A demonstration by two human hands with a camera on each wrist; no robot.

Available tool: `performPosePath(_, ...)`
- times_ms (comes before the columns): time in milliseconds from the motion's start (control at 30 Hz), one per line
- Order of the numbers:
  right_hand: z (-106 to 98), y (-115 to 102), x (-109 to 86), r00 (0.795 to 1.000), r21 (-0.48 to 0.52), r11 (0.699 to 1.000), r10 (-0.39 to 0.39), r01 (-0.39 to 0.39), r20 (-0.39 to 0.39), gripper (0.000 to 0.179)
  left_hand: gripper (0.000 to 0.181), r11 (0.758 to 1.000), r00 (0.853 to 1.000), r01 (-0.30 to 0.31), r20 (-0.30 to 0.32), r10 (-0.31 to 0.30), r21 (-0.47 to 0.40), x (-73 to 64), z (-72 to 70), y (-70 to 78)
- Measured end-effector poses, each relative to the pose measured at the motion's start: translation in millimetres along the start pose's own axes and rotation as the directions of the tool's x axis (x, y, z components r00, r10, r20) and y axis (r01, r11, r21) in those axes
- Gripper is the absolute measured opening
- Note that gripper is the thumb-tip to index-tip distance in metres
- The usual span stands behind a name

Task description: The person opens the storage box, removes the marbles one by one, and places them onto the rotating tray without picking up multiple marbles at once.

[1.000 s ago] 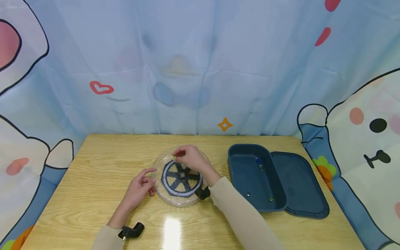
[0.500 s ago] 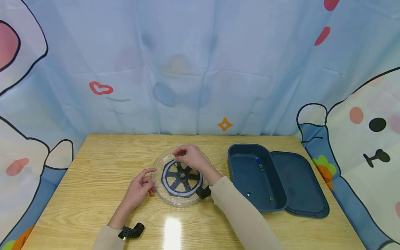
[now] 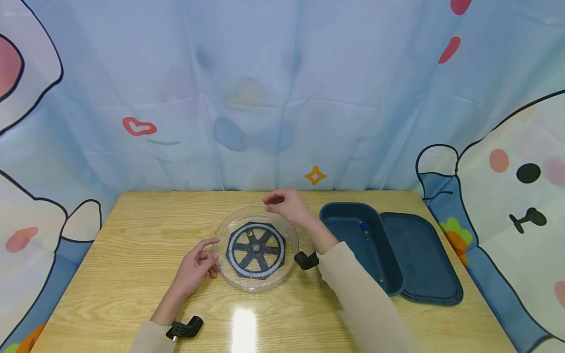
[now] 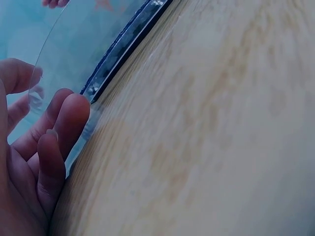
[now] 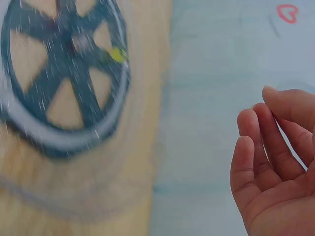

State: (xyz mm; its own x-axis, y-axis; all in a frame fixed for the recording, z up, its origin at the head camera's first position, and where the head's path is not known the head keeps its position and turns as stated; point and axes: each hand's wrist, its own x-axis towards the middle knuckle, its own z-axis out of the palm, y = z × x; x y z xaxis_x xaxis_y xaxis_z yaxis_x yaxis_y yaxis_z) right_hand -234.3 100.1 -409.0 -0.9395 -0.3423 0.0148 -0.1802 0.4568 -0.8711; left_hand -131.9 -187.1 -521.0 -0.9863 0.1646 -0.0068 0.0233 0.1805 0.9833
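A round clear plastic dish (image 3: 289, 274) lies on the wooden table with a dark, six-spoked wheel-shaped piece (image 3: 264, 264) inside, ringed by a pale band. One yellow-green glass bead (image 3: 250, 234) sits near the wheel's upper rim, and shows in the right wrist view as a yellow-green spot (image 5: 117, 54). My left hand (image 3: 195, 267) rests at the dish's left edge, forefinger and thumb touching the rim. Past the dish's far right edge hovers my right hand (image 3: 289, 207), its fingers (image 5: 246, 164) loosely bent with nothing between them.
Right of the dish stands a deep dark blue tub (image 3: 348, 204), holding several small glass beads such as a green bead (image 3: 382, 279). A dark blue lid (image 3: 423, 255) lies flat beside it. Behind the table hangs a printed light blue curtain (image 3: 247, 98).
The yellow-green bead left my right fingertips and now lies on the wheel piece. My right hand has since moved up and right, off the dish. The left hand holds its place.
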Motion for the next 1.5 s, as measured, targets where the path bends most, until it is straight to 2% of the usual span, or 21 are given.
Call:
performPosePath(133,-28,-1,-9.8,1.0,-0.038,0.999,0.008,-0.008,-0.002,0.022,0.041,1.0,1.0,0.004,-0.004,-0.004,-0.003,-0.2,0.4,-0.5)
performPosePath(267,-56,8,-24.3,0.999,-0.102,0.994,0.027,-0.03,-0.028,0.022,0.041,1.0,1.0,0.003,-0.008,-0.003,0.0,0.5,1.2,-1.0)
performPosePath(500,-100,46,-48.1,0.999,-0.134,0.99,0.051,-0.051,-0.002,0.025,0.041,1.0,1.0,-0.008,-0.009,0.008,0.0,0.7,1.1,-2.1)
performPosePath(633,-116,71,-62.1,0.997,-0.141,0.987,0.071,-0.07,0.001,0.025,0.041,1.0,1.0,-0.005,-0.005,0.005,0.0,1.6,0.7,-1.5)
performPosePath(733,-121,89,-70.1,0.997,-0.136,0.988,0.079,-0.076,0.017,0.026,0.041,1.0,1.0,-0.002,-0.008,0.002,0.001,1.9,-0.3,-1.3)
performPosePath(967,-123,113,-81.7,0.99,-0.011,0.996,0.087,-0.086,0.113,0.025,0.042,1.0,1.0,-0.009,0.0,0.009,0.003,1.2,-1.3,-4.3)
performPosePath(1200,-122,117,-87.7,0.982,-0.001,0.997,0.078,-0.079,0.175,0.027,0.042,1.0,1.0,-0.001,-0.004,0.001,-0.009,-0.7,-0.8,-6.3)
performPosePath(1333,-123,118,-91.5,0.974,0.012,0.995,0.098,-0.103,0.203,0.027,0.042,1.0,1.0,-0.001,-0.007,0.001,-0.003,-1.0,-1.1,-4.8)
performPosePath(1500,-133,107,-98.3,0.978,0.015,0.995,0.096,-0.101,0.185,0.03,0.041,1.0,1.0,-0.004,-0.007,0.004,0.006,-0.4,-1.5,-3.3)
